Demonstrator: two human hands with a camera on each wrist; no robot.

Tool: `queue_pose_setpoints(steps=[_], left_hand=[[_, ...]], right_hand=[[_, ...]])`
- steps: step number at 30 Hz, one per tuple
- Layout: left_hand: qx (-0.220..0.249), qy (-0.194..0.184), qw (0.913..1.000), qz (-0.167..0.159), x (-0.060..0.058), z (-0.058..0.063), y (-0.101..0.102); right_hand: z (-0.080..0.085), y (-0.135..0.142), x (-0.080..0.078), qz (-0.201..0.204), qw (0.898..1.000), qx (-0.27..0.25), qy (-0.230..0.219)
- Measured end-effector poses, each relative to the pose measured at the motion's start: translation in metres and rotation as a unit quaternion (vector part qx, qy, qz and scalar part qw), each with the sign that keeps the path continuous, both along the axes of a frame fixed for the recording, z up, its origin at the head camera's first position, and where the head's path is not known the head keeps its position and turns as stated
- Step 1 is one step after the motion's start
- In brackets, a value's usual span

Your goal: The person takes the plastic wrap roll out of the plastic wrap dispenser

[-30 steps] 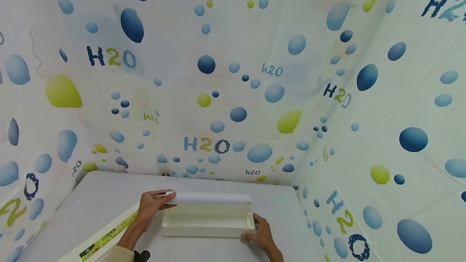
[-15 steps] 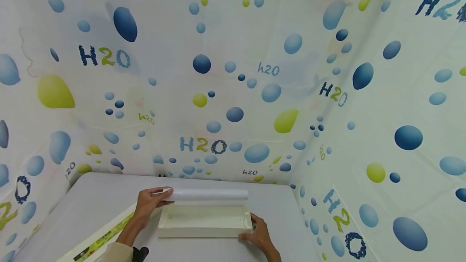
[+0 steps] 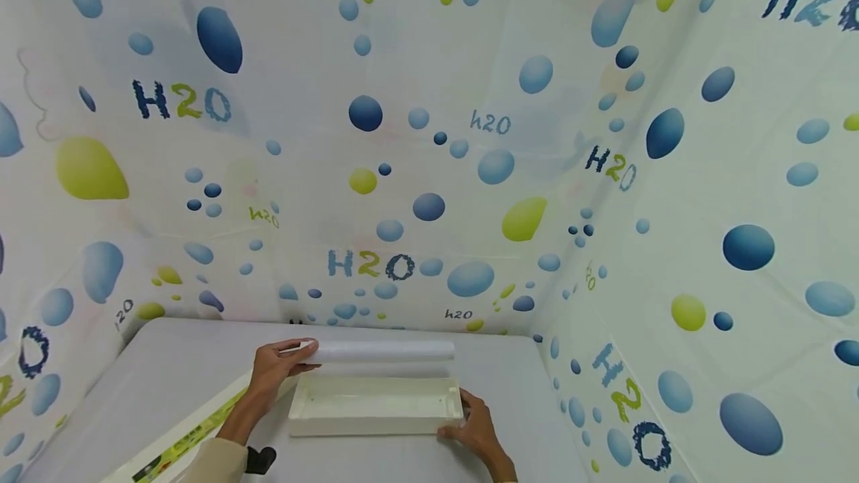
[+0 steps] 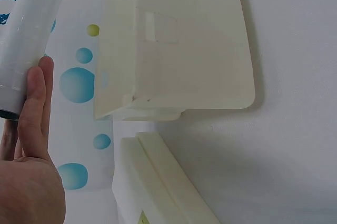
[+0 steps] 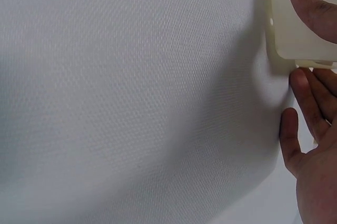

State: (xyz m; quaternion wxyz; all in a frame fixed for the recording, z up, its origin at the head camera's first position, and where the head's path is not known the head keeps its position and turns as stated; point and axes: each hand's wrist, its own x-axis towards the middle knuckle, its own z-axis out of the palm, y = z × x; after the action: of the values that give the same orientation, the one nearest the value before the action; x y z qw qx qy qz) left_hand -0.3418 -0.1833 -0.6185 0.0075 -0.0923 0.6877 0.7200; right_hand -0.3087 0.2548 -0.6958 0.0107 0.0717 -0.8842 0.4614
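Observation:
My left hand pinches the left end of a shiny whitish roll of plastic film, thumb on one side and fingers on the other. It lies level above the far edge of an open cream plastic tray-like box, apart from it in the head view. In the left wrist view the roll has a dark-rimmed core end near my fingers. My right hand grips the box's right end, thumb on the front wall and fingers behind the corner. The right wrist view shows that thumb pressed on the box.
A long cream cover with a yellow-green label lies slanted at the left, partly behind my left forearm. The white table is bordered by a droplet-printed curtain at the back and sides.
My left hand has lifted the roll up and away from the box's far edge, opening a gap between them. My right hand has kept its grip on the box.

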Motion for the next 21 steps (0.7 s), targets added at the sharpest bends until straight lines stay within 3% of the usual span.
queue_pose_setpoints(steps=[6,21], left_hand=[[-0.004,0.001,1.0,0.004,-0.007,-0.003,0.002],[-0.026,0.006,0.9996,-0.002,-0.017,0.003,0.009]], right_hand=[[0.003,0.0,-0.001,0.003,1.0,0.016,0.009],[0.013,-0.004,0.004,0.0,1.0,0.029,0.001]])
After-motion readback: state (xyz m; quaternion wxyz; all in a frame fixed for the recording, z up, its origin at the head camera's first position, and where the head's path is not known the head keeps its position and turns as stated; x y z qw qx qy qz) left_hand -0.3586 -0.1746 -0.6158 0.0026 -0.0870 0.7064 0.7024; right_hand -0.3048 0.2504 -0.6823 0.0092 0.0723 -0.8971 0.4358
